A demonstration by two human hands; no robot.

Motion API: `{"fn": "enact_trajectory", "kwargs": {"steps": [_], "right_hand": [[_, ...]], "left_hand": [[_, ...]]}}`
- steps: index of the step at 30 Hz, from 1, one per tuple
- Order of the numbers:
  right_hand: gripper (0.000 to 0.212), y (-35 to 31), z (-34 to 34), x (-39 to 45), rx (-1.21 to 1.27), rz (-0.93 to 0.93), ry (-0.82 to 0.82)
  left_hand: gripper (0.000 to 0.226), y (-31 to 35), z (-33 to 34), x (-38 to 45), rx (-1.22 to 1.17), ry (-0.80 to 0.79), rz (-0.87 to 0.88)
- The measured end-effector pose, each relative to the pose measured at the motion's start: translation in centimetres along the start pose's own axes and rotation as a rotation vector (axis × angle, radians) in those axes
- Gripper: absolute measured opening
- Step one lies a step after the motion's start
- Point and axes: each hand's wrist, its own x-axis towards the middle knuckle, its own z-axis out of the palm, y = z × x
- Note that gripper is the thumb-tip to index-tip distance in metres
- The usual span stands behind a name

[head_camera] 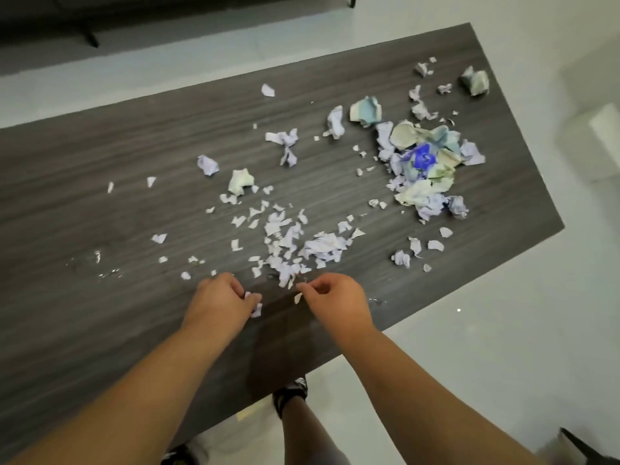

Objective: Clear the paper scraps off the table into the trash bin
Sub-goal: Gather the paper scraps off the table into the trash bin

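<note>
Since the head view is all I have, I read the paper scraps [285, 243] as feather-light, limp and easily scattered across the dark table [100, 162], so I would gather the small bits by raking and pinching, and take the crumpled wads in the far-right pile [426, 162] whole by their bulk. My left hand [221, 302] has its fingers curled round a few pale scraps, while my right hand [332, 300] pinches one small scrap between thumb and fingertips. I see no trash bin for certain; a dark corner at the lower right is cut off.
</note>
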Motion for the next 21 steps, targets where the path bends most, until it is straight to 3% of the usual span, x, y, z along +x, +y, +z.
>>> {"fn": "enact_trajectory", "kwargs": {"steps": [4,6,11,15,21], "right_hand": [[0.020,2.0,-2.1,1.5,0.012,-0.084,-0.029],[0.027,2.7,-3.9,2.5,0.041,-0.108,-0.026],[0.029,3.8,-12.8,8.6,0.107,-0.119,0.317],[0.046,3.3,-20.7,15.1,0.062,-0.062,0.550],[0.061,2.8,-27.6,23.5,0.047,0.050,0.483]], "left_hand": [[0.023,4.9,1.7,0.4,0.029,0.046,0.076],[0.021,6.7,1.7,0.9,0.038,0.130,0.163],[0.034,10.1,-0.4,3.6,0.124,0.150,0.039],[0.049,13.5,-2.2,6.1,0.210,0.128,0.079],[0.049,20.9,-3.8,9.9,0.388,0.113,0.227]]}}
